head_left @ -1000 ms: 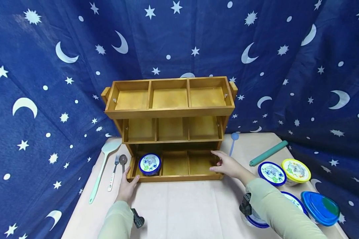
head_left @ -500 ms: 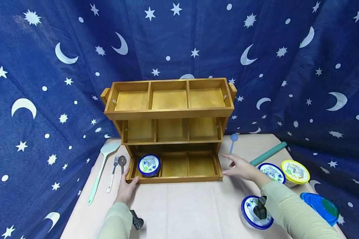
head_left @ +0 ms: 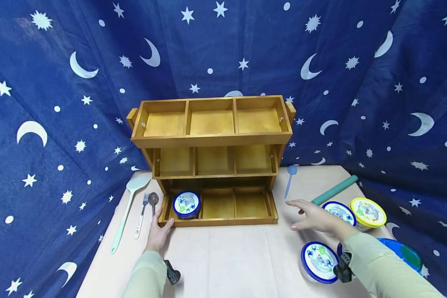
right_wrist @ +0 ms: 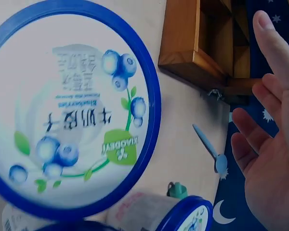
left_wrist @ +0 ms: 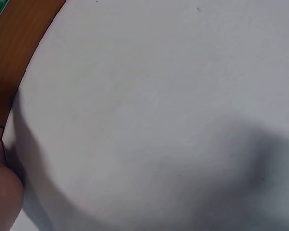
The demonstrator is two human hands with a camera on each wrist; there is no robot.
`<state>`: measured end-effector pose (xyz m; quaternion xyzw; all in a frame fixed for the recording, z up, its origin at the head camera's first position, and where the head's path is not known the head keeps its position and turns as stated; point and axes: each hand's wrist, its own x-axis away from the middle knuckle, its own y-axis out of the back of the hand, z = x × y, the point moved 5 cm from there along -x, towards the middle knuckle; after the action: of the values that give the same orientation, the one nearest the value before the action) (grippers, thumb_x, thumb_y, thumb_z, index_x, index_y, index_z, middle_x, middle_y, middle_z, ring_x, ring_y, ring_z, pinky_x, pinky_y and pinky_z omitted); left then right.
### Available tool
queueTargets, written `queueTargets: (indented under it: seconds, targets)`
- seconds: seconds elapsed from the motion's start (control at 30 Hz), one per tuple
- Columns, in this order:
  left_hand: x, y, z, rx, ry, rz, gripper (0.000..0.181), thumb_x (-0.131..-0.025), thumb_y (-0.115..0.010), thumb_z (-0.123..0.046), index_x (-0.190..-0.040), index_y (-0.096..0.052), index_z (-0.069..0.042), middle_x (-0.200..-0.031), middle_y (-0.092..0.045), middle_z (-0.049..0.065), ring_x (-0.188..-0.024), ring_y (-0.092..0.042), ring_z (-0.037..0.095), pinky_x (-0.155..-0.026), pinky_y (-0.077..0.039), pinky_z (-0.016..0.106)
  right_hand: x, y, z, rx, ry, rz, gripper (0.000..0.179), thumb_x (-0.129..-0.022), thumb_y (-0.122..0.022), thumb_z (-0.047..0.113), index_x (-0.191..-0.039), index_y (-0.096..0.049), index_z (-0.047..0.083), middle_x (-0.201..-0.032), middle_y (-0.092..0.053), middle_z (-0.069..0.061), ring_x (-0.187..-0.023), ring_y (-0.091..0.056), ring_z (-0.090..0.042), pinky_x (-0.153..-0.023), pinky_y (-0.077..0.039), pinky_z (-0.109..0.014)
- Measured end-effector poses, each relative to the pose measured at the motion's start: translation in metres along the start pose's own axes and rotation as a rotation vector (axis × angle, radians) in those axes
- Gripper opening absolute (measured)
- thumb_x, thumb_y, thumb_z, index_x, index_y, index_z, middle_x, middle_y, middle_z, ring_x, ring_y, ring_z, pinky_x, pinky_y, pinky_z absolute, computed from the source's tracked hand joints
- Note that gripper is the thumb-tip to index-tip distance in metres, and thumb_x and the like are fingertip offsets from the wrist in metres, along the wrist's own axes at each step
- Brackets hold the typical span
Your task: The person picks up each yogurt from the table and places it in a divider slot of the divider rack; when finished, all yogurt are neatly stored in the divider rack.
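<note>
A three-tier wooden storage box [head_left: 211, 140] with divided trays stands at the middle of the table. My left hand [head_left: 158, 234] holds its lower left front corner, thumb on the front board and fingers along the side. A blue-lidded tub [head_left: 186, 204] sits in the left compartment of the bottom tray. My right hand [head_left: 316, 217] hovers right of the box, fingers loosely spread and holding nothing. Nearest to it are a blue-lidded tub [head_left: 340, 212] behind and another blue-lidded tub [head_left: 319, 262] in front, whose blueberry lid [right_wrist: 77, 110] fills much of the right wrist view.
Left of the box lie a pale green spatula [head_left: 128, 211], a fork [head_left: 142, 215] and a brown spoon [head_left: 154, 199]. On the right are a small blue spoon [head_left: 292, 176], a green roll [head_left: 335, 190], a yellow-lidded tub [head_left: 369, 212] and a blue-lidded container [head_left: 402, 253], partly behind the sleeve.
My right hand has moved from the right end of the bottom tray outward to the right, toward the tubs. My left hand stays at the box corner.
</note>
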<state>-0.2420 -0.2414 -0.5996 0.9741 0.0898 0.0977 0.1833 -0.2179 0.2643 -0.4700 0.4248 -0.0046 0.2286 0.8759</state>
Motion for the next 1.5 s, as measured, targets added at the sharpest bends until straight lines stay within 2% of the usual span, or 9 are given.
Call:
queueTargets:
  seconds: [0.2, 0.33, 0.47, 0.67, 0.97, 1.07, 1.17, 1.3, 1.5]
  targets:
    - [-0.001, 0.0, 0.002, -0.006, 0.017, -0.007, 0.072, -0.092, -0.06, -0.031, -0.149, -0.021, -0.013, -0.154, -0.016, 0.015, -0.141, -0.007, 0.036, -0.113, -0.006, 0.053, 0.013, 0.0, -0.002, 0.059, -0.027, 0.064, 0.087, -0.073, -0.075, 0.05, -0.14, -0.041, 0.006, -0.14, -0.039, -0.023, -0.112, -0.051, -0.039, -0.085, -0.048, -0.054]
    - [-0.002, 0.0, 0.003, -0.003, 0.035, 0.001, 0.072, -0.092, -0.059, -0.032, -0.15, -0.019, -0.016, -0.155, -0.014, 0.013, -0.141, -0.006, 0.035, -0.113, -0.006, 0.053, 0.021, -0.001, -0.004, 0.072, -0.007, 0.105, 0.086, -0.073, -0.075, 0.049, -0.139, -0.042, 0.005, -0.139, -0.04, -0.023, -0.11, -0.052, -0.038, -0.084, -0.049, -0.053]
    - [-0.003, -0.001, 0.003, 0.016, 0.033, -0.005, 0.072, -0.092, -0.06, -0.03, -0.15, -0.02, -0.016, -0.155, -0.013, 0.016, -0.141, -0.006, 0.036, -0.113, -0.006, 0.054, 0.027, -0.003, -0.004, 0.057, 0.024, 0.146, 0.086, -0.073, -0.076, 0.046, -0.138, -0.041, 0.002, -0.138, -0.041, -0.025, -0.109, -0.052, -0.04, -0.084, -0.049, -0.054]
    - [-0.004, -0.001, 0.002, 0.024, 0.019, -0.007, 0.071, -0.092, -0.061, -0.026, -0.149, -0.021, -0.015, -0.154, -0.015, 0.017, -0.141, -0.007, 0.036, -0.113, -0.007, 0.053, 0.037, -0.008, -0.005, 0.075, -0.009, 0.199, 0.086, -0.071, -0.078, 0.045, -0.139, -0.042, 0.005, -0.138, -0.042, -0.023, -0.11, -0.051, -0.042, -0.085, -0.048, -0.054]
    - [0.0, 0.0, -0.001, 0.022, 0.01, -0.003, 0.071, -0.092, -0.061, -0.026, -0.149, -0.021, -0.014, -0.154, -0.015, 0.017, -0.141, -0.007, 0.036, -0.113, -0.007, 0.052, 0.044, -0.019, -0.01, 0.169, -0.013, 0.23, 0.089, -0.067, -0.076, 0.054, -0.138, -0.045, 0.01, -0.138, -0.045, -0.016, -0.127, -0.036, -0.044, -0.097, -0.032, -0.066]
    - [0.0, 0.0, -0.002, 0.01, 0.017, 0.0, 0.071, -0.092, -0.06, -0.027, -0.15, -0.02, -0.015, -0.154, -0.014, 0.017, -0.141, -0.007, 0.037, -0.113, -0.007, 0.053, 0.045, -0.022, -0.012, 0.186, -0.027, 0.24, 0.091, -0.065, -0.076, 0.056, -0.138, -0.045, 0.011, -0.138, -0.045, -0.015, -0.128, -0.036, -0.043, -0.097, -0.032, -0.066]
    - [0.0, -0.001, -0.002, 0.003, 0.016, 0.004, 0.071, -0.093, -0.059, -0.027, -0.15, -0.019, -0.015, -0.154, -0.014, 0.018, -0.14, -0.007, 0.038, -0.113, -0.007, 0.054, 0.046, -0.025, -0.011, 0.159, -0.037, 0.255, 0.091, -0.064, -0.078, 0.054, -0.137, -0.045, 0.012, -0.138, -0.046, -0.014, -0.125, -0.04, -0.042, -0.096, -0.034, -0.065]
    - [0.0, 0.0, -0.001, 0.005, 0.009, 0.004, 0.071, -0.093, -0.059, -0.028, -0.15, -0.02, -0.014, -0.154, -0.014, 0.019, -0.14, -0.007, 0.038, -0.113, -0.007, 0.054, 0.047, -0.028, -0.008, 0.133, -0.003, 0.272, 0.09, -0.065, -0.08, 0.05, -0.137, -0.045, 0.009, -0.136, -0.046, -0.016, -0.121, -0.045, -0.042, -0.094, -0.038, -0.063]
    - [-0.001, -0.001, 0.002, 0.005, 0.015, 0.002, 0.071, -0.092, -0.059, -0.029, -0.15, -0.02, -0.015, -0.154, -0.014, 0.017, -0.14, -0.006, 0.038, -0.113, -0.006, 0.054, 0.05, -0.029, -0.007, 0.198, 0.018, 0.257, 0.091, -0.063, -0.078, 0.055, -0.136, -0.047, 0.01, -0.133, -0.05, -0.014, -0.122, -0.043, -0.042, -0.095, -0.036, -0.063]
